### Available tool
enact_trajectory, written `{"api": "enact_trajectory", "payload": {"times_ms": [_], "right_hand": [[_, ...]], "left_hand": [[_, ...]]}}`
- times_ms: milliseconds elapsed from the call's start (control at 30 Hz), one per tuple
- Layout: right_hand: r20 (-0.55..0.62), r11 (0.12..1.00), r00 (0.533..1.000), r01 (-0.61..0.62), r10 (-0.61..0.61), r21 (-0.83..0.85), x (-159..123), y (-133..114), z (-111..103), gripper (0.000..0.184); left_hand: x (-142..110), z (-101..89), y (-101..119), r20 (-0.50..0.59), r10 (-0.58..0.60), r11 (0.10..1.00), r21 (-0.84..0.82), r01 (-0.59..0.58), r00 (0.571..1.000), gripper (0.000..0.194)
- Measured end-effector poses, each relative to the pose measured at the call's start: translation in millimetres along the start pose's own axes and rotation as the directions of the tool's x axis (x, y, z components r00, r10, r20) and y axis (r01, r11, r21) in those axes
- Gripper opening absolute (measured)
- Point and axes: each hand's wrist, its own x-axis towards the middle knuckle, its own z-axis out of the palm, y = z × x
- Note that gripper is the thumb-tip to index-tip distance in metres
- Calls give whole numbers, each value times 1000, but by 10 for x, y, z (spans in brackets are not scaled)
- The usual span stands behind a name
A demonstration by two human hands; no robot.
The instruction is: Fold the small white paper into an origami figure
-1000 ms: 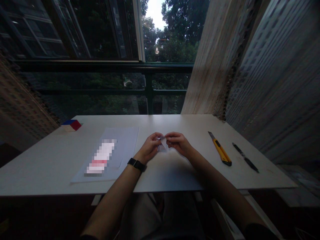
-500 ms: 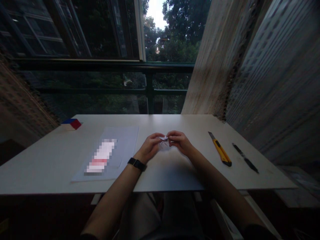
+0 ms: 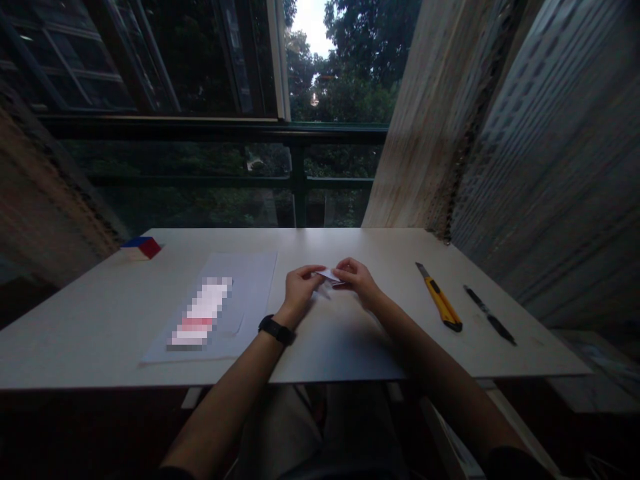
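A small folded piece of white paper (image 3: 327,274) is held between my two hands, above the middle of the white table (image 3: 340,347). My left hand (image 3: 301,288) pinches its left side, with a black band on the wrist. On the right side, my right hand (image 3: 356,277) grips the paper between thumb and fingers. A pointed flap of the paper hangs below the hands. Fingers cover part of the folds, so its full shape cannot be made out.
White paper sheets (image 3: 257,283) lie on the left, with a blurred-out patch over them. A red, blue and white cube (image 3: 141,248) sits at the far left. To the right lie a yellow utility knife (image 3: 440,300), blade out, and a black pen (image 3: 490,315).
The paper has turned in my hands and now shows a flatter white face. My left hand has shifted slightly left, and the fingers of my right hand are more curled.
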Motion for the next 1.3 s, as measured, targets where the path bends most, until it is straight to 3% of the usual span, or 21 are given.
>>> {"api": "enact_trajectory", "payload": {"times_ms": [200, 467, 700, 900, 1300], "right_hand": [[11, 992, 1000, -23, 25, -122, 18, 14, -9, 31], [-55, 995, 998, -44, 39, -88, 43, 59, -47, 32], [-111, 975, 984, 117, -139, -187, 46, 49, -26, 30], [-59, 899, 948, 276, -313, -341, 34, 35, -21, 23], [-45, 874, 924, 341, -379, -346, -14, 12, 28, 20]], "left_hand": [[26, -3, -82, 29, 36, 989, 141, -40, 999, 24], [50, 14, -84, 109, -52, 998, 24, 49, 993, 23], [11, 20, -8, 83, -111, 992, -44, 115, 990, 38], [-14, -6, 51, 78, -133, 982, -122, 142, 988, 40], [-32, -3, 28, 146, -141, 971, -174, 165, 979, 36]]}}
